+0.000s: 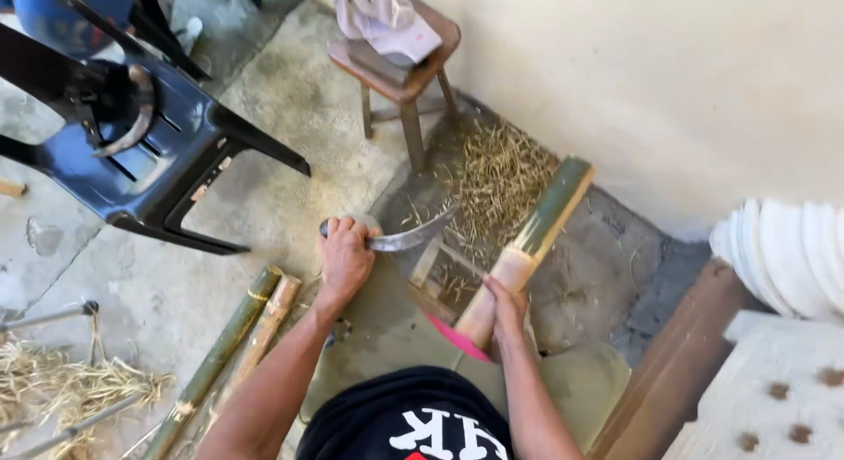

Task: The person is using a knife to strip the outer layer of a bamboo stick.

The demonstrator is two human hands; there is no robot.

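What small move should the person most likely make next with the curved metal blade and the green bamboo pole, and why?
Probably bring the curved metal blade across onto the green bamboo pole and start a shaving stroke. The left hand holds the blade lifted clear of the pole, while the right hand grips the pole's pale, already stripped lower end, slanted over a pile of dry shavings.

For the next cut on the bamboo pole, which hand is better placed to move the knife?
The left hand, probably. It already grips the handle of the curved knife, whose blade points toward the bamboo pole. The right hand holds the pole's peeled lower part, steadying it.
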